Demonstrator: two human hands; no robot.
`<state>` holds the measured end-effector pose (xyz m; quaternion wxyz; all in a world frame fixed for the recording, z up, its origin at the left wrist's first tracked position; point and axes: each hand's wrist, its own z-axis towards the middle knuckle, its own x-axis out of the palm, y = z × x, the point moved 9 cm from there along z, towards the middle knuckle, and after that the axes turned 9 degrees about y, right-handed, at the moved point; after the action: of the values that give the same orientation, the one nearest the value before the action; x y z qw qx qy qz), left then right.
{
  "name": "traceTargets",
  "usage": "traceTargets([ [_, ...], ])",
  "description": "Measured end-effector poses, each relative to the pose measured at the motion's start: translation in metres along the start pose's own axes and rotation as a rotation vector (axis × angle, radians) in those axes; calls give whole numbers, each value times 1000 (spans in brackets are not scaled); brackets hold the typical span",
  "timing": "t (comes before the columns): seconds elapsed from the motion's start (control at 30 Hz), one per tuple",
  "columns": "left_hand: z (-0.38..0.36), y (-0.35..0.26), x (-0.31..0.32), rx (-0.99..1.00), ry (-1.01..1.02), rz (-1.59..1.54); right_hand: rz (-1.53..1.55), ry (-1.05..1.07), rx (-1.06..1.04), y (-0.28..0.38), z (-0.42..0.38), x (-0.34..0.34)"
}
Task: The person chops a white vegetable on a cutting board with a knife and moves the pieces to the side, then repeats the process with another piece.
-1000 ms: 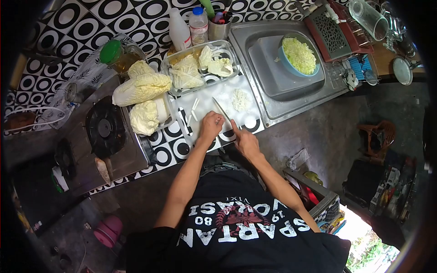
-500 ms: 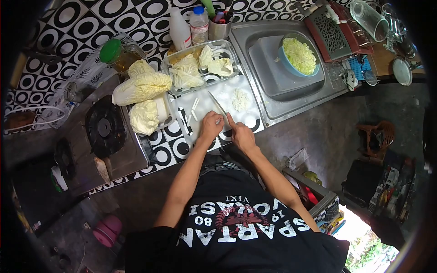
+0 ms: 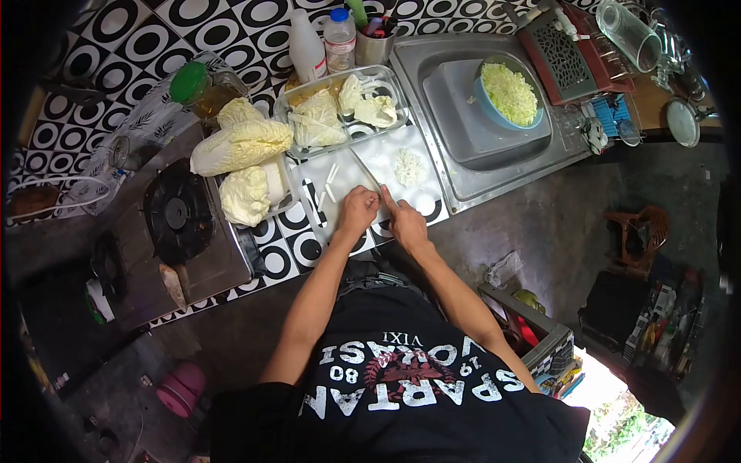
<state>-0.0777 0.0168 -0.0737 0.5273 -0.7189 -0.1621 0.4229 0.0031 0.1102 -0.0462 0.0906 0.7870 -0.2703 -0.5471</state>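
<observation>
My right hand (image 3: 407, 222) is closed round the handle of a knife (image 3: 363, 167), its index finger stretched along the top. The blade points up and left over a pale cutting board (image 3: 370, 150). Close beside the blade, my left hand (image 3: 360, 210) rests on the board with its fingers curled inward; whatever they grip is hidden. Several thin white vegetable strips (image 3: 331, 179) lie on the board to the left of the knife. To its right sits a small heap of finely chopped white pieces (image 3: 407, 167).
Behind the board stands a clear container (image 3: 398, 127) with cabbage leaves. Whole napa cabbages (image 3: 241, 150) lie left, near a stove (image 3: 177, 220). On the right, a blue bowl (image 3: 485, 106) of shredded cabbage stands in the metal sink (image 3: 432, 85). Bottles (image 3: 340, 45) stand at the back.
My right hand has shifted slightly left with the knife, and the blade has moved a little up and left. My left hand stays nearly in place.
</observation>
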Motion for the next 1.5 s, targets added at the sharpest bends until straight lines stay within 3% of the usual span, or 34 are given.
traceTargets([
  [0.33, 0, 2, 0, -64, 20, 26, 56, 44, 23, -7, -45, 7],
  [0.67, -3, 3, 1, 35, -31, 37, 22, 26, 28, 3, 1, 0],
  [1.0, -2, 4, -1, -35, -10, -57, 66, -28, -10, -3, -26, 14],
  [1.3, -4, -3, -4, 23, -26, 77, -4, 4, 19, 7, -3, 3],
  [1.37, -9, -9, -5, 38, 32, 97, 58, 1, -49, 3, 3, -2],
  [1.43, -32, -69, -48, 145, -73, 120, 115, 8, -114, -5, 2, -11],
  [1.5, -84, -129, -105, 116, -146, 82, 260, -137, -182, -10, -14, -38],
])
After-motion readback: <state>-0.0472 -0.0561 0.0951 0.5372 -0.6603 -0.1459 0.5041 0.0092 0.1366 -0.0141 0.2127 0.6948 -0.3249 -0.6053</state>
